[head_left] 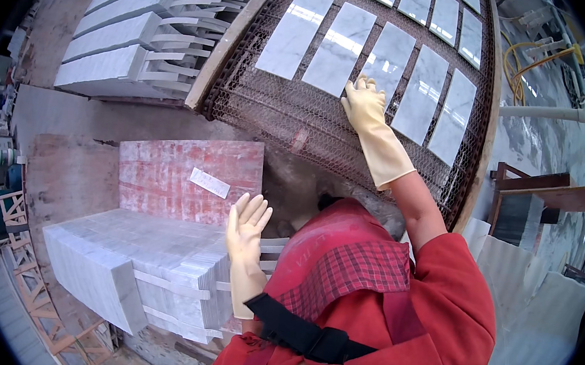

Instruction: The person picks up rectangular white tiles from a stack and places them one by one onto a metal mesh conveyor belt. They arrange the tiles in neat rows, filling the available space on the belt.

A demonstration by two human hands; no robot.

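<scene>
My right hand (368,109), in a cream rubber glove, reaches over a mesh conveyor belt (263,116). Its slightly bent fingers rest at the near end of a glossy white marble tile (392,51) with grey veins; whether they press on it I cannot tell. Similar tiles lie in rows around it, among them one to its left (341,46) and one to its right (420,96). My left hand (247,227), gloved the same way, is held up with straight fingers and nothing in it. Beside it stands a row of stacked tiles (139,238) with white straps.
A red, white-smeared board (160,170) behind the near stack carries a small white label strip (210,182). More strapped tile stacks (106,66) stand at the far left. A wooden rail (239,37) edges the conveyor. Yellow cables (518,70) and a pale pipe (545,113) are at right.
</scene>
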